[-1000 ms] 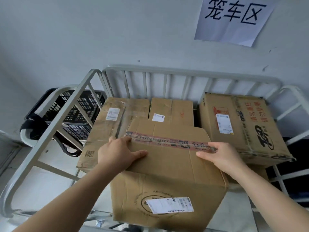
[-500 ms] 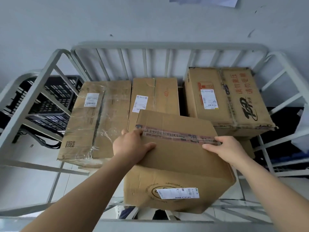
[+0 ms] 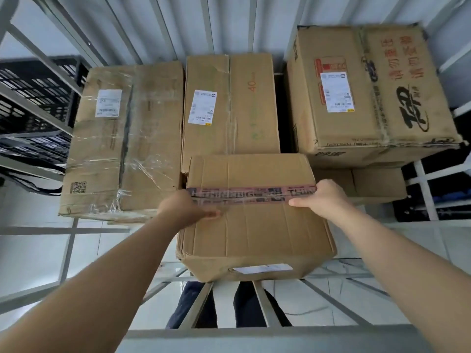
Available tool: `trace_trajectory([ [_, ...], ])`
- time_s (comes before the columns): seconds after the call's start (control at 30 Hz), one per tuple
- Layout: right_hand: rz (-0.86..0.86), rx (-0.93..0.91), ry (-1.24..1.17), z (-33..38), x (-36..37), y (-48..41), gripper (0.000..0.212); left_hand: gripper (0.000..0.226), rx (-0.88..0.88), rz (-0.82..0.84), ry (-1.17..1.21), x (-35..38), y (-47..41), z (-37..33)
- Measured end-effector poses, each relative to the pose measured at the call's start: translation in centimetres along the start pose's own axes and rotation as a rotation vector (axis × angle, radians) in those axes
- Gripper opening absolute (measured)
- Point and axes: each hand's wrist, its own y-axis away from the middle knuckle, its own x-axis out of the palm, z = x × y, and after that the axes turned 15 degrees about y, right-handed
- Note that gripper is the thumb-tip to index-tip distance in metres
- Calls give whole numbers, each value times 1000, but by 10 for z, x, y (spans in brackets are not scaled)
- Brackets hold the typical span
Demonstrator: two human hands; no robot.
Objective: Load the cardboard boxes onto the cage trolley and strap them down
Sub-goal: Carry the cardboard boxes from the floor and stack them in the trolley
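Note:
I look down into the grey metal cage trolley point(image 3: 204, 335). A cardboard box with a printed tape strip point(image 3: 254, 225) sits in its near middle. My left hand point(image 3: 182, 208) grips the box's left side at the tape. My right hand point(image 3: 323, 200) grips its right side at the tape. Behind it lie three boxes: a plastic-wrapped box point(image 3: 122, 138) on the left, a narrow box marked 40 point(image 3: 229, 105) in the middle, and a large box with red print point(image 3: 367, 90) on the right, stacked on a lower box point(image 3: 377, 184).
Black plastic crates point(image 3: 33, 98) stand outside the cage's left side rail point(image 3: 30, 105). The back rail's vertical bars point(image 3: 204, 24) run along the top. The near rail point(image 3: 254, 332) crosses the bottom, with my legs showing through its bars. White floor tiles lie below.
The camera has tipped further down and moved closer over the cage. The taped box has gone lower and deeper into the trolley, now level with both hands still on its sides.

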Motion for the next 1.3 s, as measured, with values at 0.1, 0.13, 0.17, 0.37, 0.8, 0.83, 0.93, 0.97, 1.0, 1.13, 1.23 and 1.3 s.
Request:
trace_trajectory([
  [0.1, -19, 20, 17, -3, 1, -2, 51, 68, 15, 3, -20, -2, -6, 4],
  [0.13, -34, 18, 30, -6, 4, 2, 49, 67, 28, 14, -27, -2, -4, 7],
  [0.17, -52, 14, 32, -9, 6, 5, 47, 66, 45, 24, -29, -2, -1, 10],
  [0.37, -167, -41, 1, -17, 9, 23, 34, 70, 136, -4, -37, -1, 14, 21],
  [0.8, 72, -76, 68, -11, 88, -17, 27, 65, -27, 98, -105, 49, -39, 73],
  [0.83, 73, -74, 86, -12, 96, -24, 27, 65, -37, 109, -102, 55, -46, 76],
  [0.93, 59, -70, 161, -18, 111, -44, 28, 74, -54, 123, -80, 69, -65, 84],
  [0.97, 56, -78, 186, -21, 117, -49, 30, 83, -66, 123, -70, 74, -70, 87],
  [1.0, 57, -85, 214, -24, 124, -52, 32, 97, -77, 128, -65, 80, -74, 90],
  [1.13, 46, -98, 323, -39, 159, -63, 45, 141, -53, 130, -88, 112, -81, 108],
  [1.23, 55, -118, 390, -42, 174, -78, 71, 140, -37, 134, -87, 126, -93, 117],
  [1.3, 68, -154, 410, -40, 182, -87, 105, 142, -36, 147, -117, 132, -102, 122],
])
